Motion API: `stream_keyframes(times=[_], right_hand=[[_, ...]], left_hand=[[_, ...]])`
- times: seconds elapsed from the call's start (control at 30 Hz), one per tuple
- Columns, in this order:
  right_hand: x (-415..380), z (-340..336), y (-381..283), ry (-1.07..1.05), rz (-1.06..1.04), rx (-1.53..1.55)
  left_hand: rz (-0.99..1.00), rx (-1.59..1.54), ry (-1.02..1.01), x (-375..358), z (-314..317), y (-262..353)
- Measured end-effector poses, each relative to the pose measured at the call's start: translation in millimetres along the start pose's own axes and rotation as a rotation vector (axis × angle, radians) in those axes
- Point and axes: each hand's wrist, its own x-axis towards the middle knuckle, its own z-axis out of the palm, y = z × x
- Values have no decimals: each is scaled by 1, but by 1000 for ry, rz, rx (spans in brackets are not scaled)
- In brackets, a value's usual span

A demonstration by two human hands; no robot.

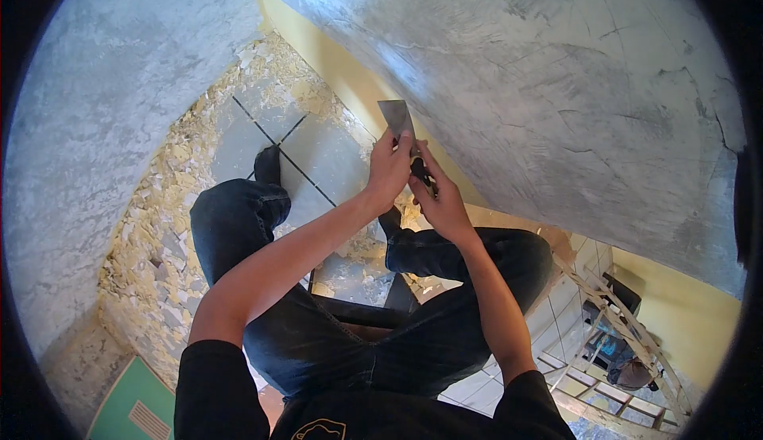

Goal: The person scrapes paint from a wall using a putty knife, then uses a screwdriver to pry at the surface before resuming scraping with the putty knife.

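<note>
A putty knife (393, 112) with a wide metal blade and dark handle is held up in front of me, its blade pointing toward the grey wall. My right hand (442, 200) is wrapped round the handle. Higher up, my left hand (388, 171) closes about the neck and lower blade, its fingers close to those of the right. Beside both hands runs a yellow strip (338, 66) along the foot of the wall. Part of the handle is hidden by my fingers.
Scraped grey walls (572, 82) rise on both sides. Yellowish flakes (159, 257) cover the floor edges around grey tiles (314, 158). A green board with a handle (131, 404) lies lower left. A wooden ladder (608, 313) and dark items stand lower right.
</note>
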Motion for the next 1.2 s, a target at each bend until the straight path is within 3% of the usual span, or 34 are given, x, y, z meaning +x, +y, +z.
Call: stream_keyframes(times=[0.2, 0.33, 0.43, 0.5, 0.57, 0.7, 0.77, 0.93, 1.03, 1.2], right_hand=[[-3, 2, -12, 46, 35, -44], [-5, -1, -9, 55, 9, -86], [-6, 0, -15, 130, -121, -208], [-11, -4, -33, 137, 242, -77], [-12, -2, -24, 163, 204, -59], [-11, -2, -15, 170, 95, -115], [-11, -2, -22, 140, 132, -76], [-3, 6, -23, 153, 199, -45], [5, 10, -20, 227, 115, -94], [22, 2, -9, 223, 246, 7]], left_hand=[[-117, -162, -36, -1, -4, 12], [-54, -109, -25, -7, -6, 11], [15, -30, -60, -8, -8, 8], [45, -15, -74, -10, -7, 8], [154, -75, -45, -12, -3, 11], [149, -68, -55, -12, -7, 7], [307, 58, 39, -15, -3, 2], [310, 214, 51, -5, -7, -1], [314, 226, 59, 4, -2, 1], [339, 388, 55, 20, -6, 0]])
